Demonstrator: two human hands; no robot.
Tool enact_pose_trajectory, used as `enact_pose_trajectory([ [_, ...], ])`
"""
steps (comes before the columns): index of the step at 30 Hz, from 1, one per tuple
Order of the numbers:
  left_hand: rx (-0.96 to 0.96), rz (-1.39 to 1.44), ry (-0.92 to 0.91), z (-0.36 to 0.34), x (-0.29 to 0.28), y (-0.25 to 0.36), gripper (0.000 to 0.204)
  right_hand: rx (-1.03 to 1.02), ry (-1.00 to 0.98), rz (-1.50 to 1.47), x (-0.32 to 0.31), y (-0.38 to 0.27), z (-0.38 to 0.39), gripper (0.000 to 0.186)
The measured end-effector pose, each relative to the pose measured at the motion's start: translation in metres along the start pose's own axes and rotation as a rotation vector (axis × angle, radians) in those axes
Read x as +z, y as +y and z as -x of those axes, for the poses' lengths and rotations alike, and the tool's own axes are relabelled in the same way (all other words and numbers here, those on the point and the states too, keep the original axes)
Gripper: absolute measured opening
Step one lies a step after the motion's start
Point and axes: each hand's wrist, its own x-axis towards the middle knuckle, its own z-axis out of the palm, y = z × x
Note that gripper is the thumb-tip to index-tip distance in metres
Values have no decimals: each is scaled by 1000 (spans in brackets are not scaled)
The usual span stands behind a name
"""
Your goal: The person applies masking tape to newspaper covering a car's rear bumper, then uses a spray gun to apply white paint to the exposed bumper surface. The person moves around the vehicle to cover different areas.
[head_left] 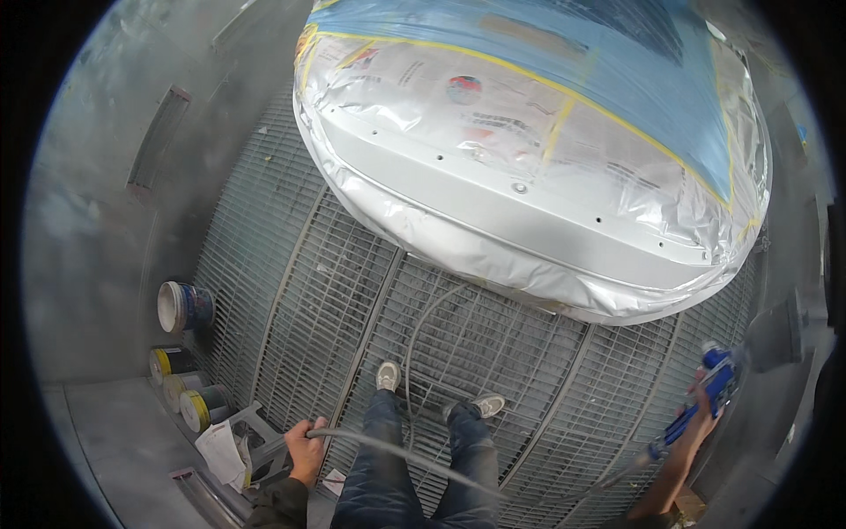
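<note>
My right hand is wrapped around the handle of a blue spray gun, held out at the far right beside the wall. A grey hose runs across in front of my legs, and my left hand is closed around it at the lower left. Ahead stands a vehicle with a bare silver-white edge panel that has several small holes along it. Behind that strip lies masking paper, edged with yellow tape. Blue sheeting covers the part farther back, and crinkled clear film hangs below the panel.
Underfoot is a metal grating. Along the left wall stand a large bucket and several smaller tubs. Near my left hand is a grey step stool with white paper on it. Part of the hose loops over the grating between my feet.
</note>
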Motion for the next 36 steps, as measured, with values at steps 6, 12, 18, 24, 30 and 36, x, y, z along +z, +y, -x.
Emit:
enact_pose_trajectory([
  [6,387,-359,-809,-44,-70,-59,17,258,-184,-225,97,-55,167,39],
  [12,552,-336,-1461,-52,-89,-41,31,286,-213,-240,164,-99,264,31],
  [18,87,772,-1522,-29,-54,72,39,283,-199,-312,207,-145,337,35],
  [24,-27,971,-1677,13,-27,149,37,212,-223,-465,180,-204,366,37],
  [30,56,837,-1725,74,-21,217,21,120,-201,-636,82,-205,348,39],
  [36,492,530,-1680,204,44,266,26,58,-189,-764,-78,-138,305,49],
])
